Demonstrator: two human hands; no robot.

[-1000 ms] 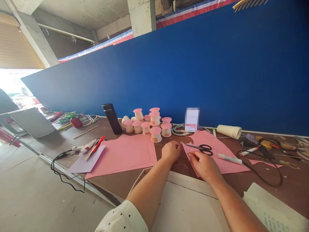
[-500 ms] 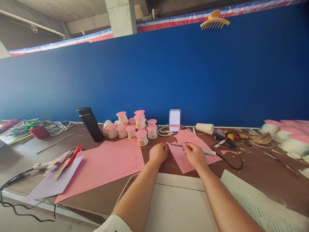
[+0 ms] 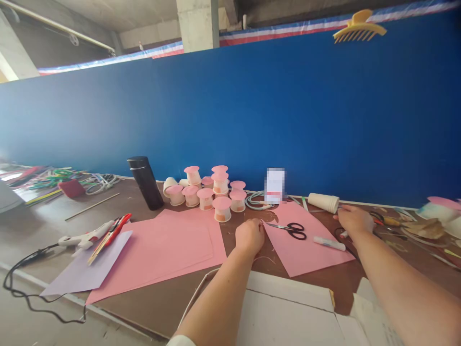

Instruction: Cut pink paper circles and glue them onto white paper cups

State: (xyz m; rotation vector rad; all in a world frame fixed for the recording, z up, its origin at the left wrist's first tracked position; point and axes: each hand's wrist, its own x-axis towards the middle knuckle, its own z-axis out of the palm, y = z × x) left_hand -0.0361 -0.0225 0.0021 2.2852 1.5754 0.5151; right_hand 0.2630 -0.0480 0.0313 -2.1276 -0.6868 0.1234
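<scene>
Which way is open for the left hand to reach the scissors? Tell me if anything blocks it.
Probably yes, straight across: the left hand rests at the edge of the pink sheet where the scissors lie, with only bare paper between them.

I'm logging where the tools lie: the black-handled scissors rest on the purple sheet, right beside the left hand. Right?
Not quite. In the head view the scissors lie on the pink sheet, beside the left hand. The purple sheet sits far to the left.

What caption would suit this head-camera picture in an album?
Left hand rests by a pink paper sheet bearing black-handled scissors; right hand reaches beside stacked white paper cups.
</scene>
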